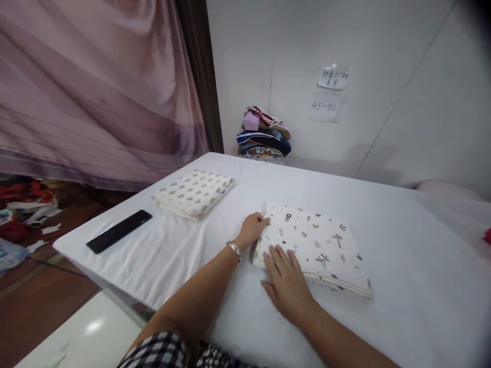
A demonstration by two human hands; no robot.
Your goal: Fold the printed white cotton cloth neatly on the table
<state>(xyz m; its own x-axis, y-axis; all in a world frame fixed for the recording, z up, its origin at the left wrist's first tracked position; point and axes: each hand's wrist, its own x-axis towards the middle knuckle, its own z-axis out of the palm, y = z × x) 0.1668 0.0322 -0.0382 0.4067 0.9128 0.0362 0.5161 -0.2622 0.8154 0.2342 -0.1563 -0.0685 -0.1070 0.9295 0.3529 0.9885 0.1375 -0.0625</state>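
Observation:
A folded white cloth (pixel 318 240) printed with small palm trees and leaves lies flat on the white-covered table in front of me. At its left edge is my left hand (pixel 253 228), its fingers curled and closed on the cloth's border; the fingertips are partly hidden. My right hand (pixel 287 286) rests with outstretched fingers on the near left corner of the same cloth, pressing from above. Several layers show along the near edge. Farther left lies a second folded cloth (pixel 195 193), white with grey cloud-like shapes, apart from both hands.
A black phone-like slab (pixel 119 231) lies near the left edge of the table (pixel 414 266). Behind the far edge, a stack of folded fabrics (pixel 264 135) stands against the wall. A pink curtain (pixel 99 92) hangs at left, and a white surface (pixel 86 332) sits below.

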